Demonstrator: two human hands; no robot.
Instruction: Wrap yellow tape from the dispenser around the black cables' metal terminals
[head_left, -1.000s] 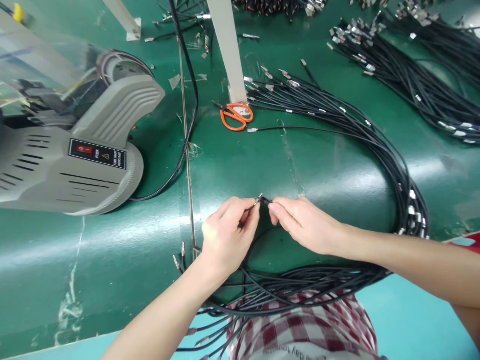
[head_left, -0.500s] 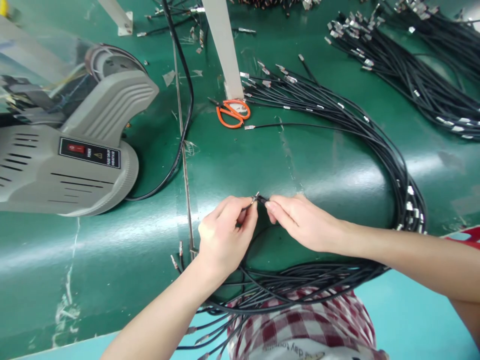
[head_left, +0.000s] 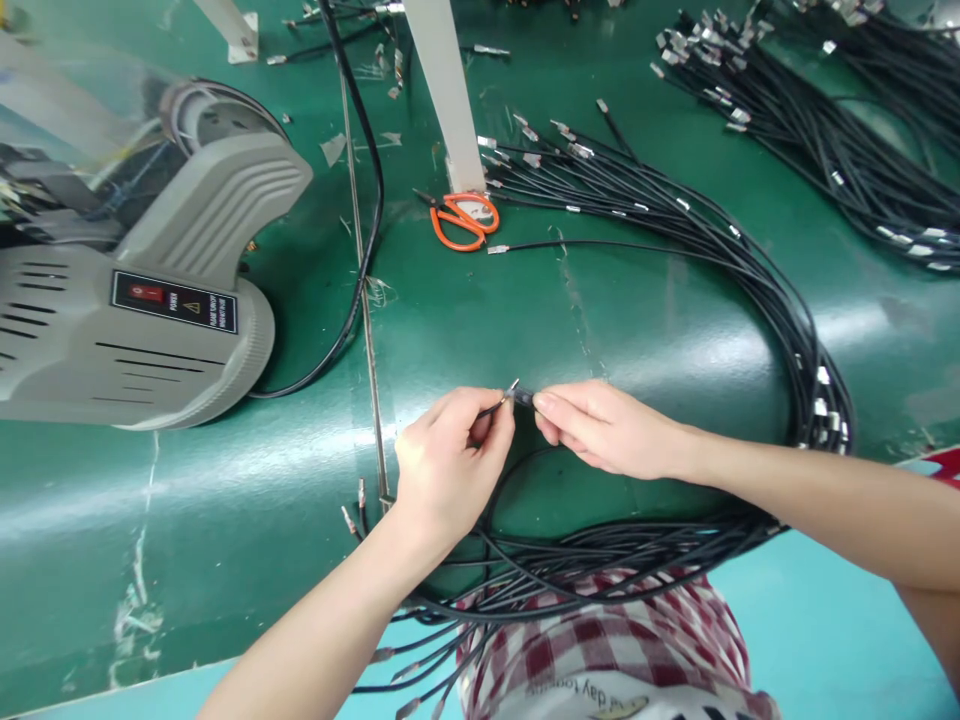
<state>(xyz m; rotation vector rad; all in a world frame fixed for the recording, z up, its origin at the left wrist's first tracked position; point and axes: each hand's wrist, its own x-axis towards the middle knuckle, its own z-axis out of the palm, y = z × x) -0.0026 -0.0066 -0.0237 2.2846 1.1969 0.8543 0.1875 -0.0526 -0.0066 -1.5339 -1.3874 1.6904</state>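
Note:
My left hand (head_left: 454,465) pinches a thin dark strand with a small metallic tip between thumb and forefinger. Facing it, my right hand (head_left: 611,428) has its fingertips closed on the end of a black cable (head_left: 523,397). The two ends meet or cross in the small gap between the hands; exactly how they touch is too small to tell. A loop of black cable runs below the hands toward a bundle of black cables (head_left: 600,550) along the table's near edge. Orange-handled scissors (head_left: 459,222) lie beyond the hands, by a white post.
A grey machine (head_left: 172,330) with a red power switch stands at the left, its black cord (head_left: 375,200) curving across the green table (head_left: 262,500). The white post (head_left: 448,90) rises at the back. More black cables (head_left: 832,150) with metal ends lie at the far right.
My right hand has shifted slightly up, and the black cable end shows a little more between the hands. My left hand keeps its pinch almost in place. The view has tilted slightly.

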